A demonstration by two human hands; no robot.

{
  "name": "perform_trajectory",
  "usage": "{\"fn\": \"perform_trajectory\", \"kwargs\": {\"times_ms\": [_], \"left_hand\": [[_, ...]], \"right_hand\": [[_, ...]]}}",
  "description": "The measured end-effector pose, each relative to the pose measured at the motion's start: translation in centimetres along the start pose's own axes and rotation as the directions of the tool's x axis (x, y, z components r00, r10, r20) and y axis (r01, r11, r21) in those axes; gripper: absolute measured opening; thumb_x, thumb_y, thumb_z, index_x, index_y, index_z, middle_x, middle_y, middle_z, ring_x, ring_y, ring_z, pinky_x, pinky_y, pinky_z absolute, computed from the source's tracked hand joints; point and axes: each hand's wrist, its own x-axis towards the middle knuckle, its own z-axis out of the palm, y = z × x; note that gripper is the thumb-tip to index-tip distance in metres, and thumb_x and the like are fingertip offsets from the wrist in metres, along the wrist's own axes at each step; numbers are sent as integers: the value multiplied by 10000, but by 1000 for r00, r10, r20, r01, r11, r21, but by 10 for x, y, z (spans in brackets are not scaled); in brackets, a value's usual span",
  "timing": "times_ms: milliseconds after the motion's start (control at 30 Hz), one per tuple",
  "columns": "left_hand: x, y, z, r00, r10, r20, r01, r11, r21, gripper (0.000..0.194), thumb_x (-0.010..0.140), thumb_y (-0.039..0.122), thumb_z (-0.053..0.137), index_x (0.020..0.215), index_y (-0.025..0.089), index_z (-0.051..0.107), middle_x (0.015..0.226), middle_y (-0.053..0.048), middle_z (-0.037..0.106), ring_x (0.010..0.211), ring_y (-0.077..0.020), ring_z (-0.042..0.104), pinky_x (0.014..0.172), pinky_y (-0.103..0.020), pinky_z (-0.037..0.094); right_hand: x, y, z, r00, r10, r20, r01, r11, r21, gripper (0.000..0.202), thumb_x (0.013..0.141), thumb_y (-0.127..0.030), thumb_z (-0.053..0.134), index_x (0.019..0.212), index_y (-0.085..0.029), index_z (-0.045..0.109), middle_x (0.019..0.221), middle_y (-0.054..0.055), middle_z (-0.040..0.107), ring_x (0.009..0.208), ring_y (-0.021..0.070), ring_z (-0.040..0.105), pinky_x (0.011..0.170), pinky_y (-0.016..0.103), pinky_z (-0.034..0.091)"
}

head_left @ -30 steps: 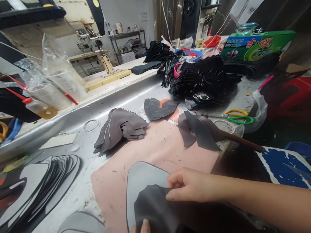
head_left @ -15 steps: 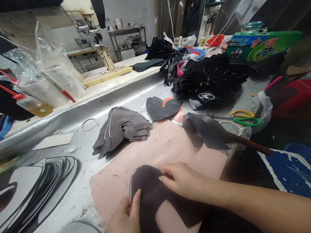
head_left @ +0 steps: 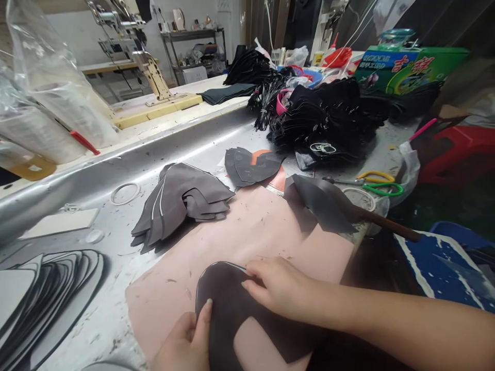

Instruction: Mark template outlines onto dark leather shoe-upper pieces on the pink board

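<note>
A dark brown-grey shoe-upper piece (head_left: 224, 293), U-shaped with a rounded front and a thin pale line along its rim, lies over a pink sheet (head_left: 162, 288). My left hand (head_left: 185, 335) grips its left edge, thumb on top and the other fingers mostly hidden beneath. At the upper right edge, my right hand (head_left: 274, 283) pinches the piece between thumb and fingers. Beyond my hands sits a fanned stack of similar grey pieces (head_left: 174, 201), and another dark stack (head_left: 253, 167) lies farther back. More dark pieces (head_left: 320, 201) rest at the sheet's right side.
Layered pale pieces with dark edges (head_left: 65, 293) spread at the left. Yellow-and-green-handled scissors (head_left: 379, 183) lie right, near a brown wooden handle (head_left: 390, 224). Bundled black pieces (head_left: 328, 116) and a green box (head_left: 413, 67) fill the back. A metal ledge (head_left: 116, 170) runs along the far left.
The view has turned slightly right, so everything appears shifted left. Both hands keep their hold on the shoe-upper piece, almost in the same spot on the pink sheet.
</note>
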Motion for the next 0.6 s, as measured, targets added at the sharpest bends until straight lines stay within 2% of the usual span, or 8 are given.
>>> {"fn": "perform_trajectory", "kwargs": {"times_ms": [233,333,467,533,600], "left_hand": [[2,4,0,1000,9,-24,-8,1000,17,491,748,686,347,534,258,452,499,16,549,694,-212,548,697,-282,357],[4,7,1,998,20,-66,-18,999,42,487,745,664,378,495,250,426,436,18,515,640,-214,548,668,-290,354],[9,8,2,997,22,-79,-16,997,76,504,731,668,390,462,243,410,414,9,511,611,-219,557,653,-300,369],[10,7,1,996,41,-81,-36,997,74,490,723,687,379,518,257,496,467,4,567,645,-230,580,673,-310,388],[13,5,1,996,49,-80,-43,996,74,490,715,703,373,601,268,568,517,-3,608,675,-241,598,690,-325,404]], "right_hand": [[3,-9,-7,999,24,25,-23,999,-39,162,785,-242,524,644,-165,546,612,-14,531,542,99,423,513,226,249],[-1,-3,-16,998,33,55,-36,998,43,198,801,-276,528,636,-166,530,600,-27,523,549,94,446,507,212,272],[-27,18,-30,969,94,229,-137,974,179,329,772,-446,584,616,-169,502,550,-50,489,507,80,443,462,193,281],[-44,28,-34,938,161,306,-227,955,191,333,778,-435,578,601,-169,485,506,-60,465,454,71,446,444,187,285],[-56,34,-36,922,226,315,-294,937,189,294,803,-372,550,600,-170,486,477,-62,466,423,69,460,449,183,305]]}}
